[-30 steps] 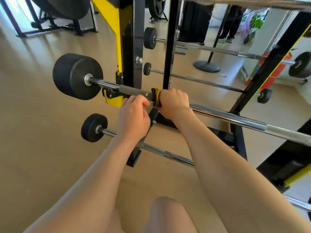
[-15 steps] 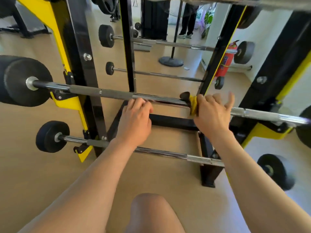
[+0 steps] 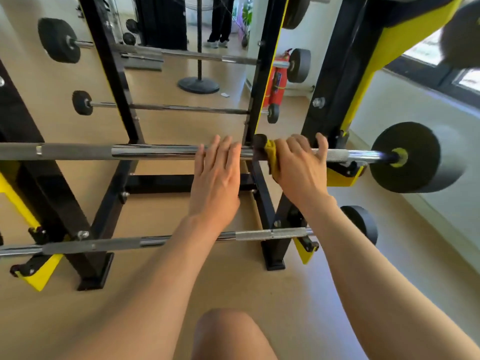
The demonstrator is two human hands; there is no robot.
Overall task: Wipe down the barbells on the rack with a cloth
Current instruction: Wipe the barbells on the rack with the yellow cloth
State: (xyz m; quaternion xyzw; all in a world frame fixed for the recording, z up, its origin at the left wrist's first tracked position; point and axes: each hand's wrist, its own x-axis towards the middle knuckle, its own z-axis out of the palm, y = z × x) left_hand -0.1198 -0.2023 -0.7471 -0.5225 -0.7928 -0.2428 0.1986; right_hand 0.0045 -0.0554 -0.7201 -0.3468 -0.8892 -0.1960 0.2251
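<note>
Two hands work one bar in the head view. The right hand (image 3: 301, 165) is wrapped over the upper barbell (image 3: 155, 152), pressing a bunched yellow cloth (image 3: 271, 155) around the shaft close to the right end, near the black weight plate (image 3: 413, 157). The left hand (image 3: 217, 175) lies flat and open on the chrome just beside it, fingers extended, gripping nothing. A lower barbell (image 3: 270, 233) sits on the rack (image 3: 335, 81) beneath.

Judging by look, the cloth is soft and light, so it likely needs a full wrap and firm squeeze. The barbell is heavy, rigid steel cradled on hooks. Polished chrome will probably slide easily, while knurled sections should drag at the fabric.
</note>
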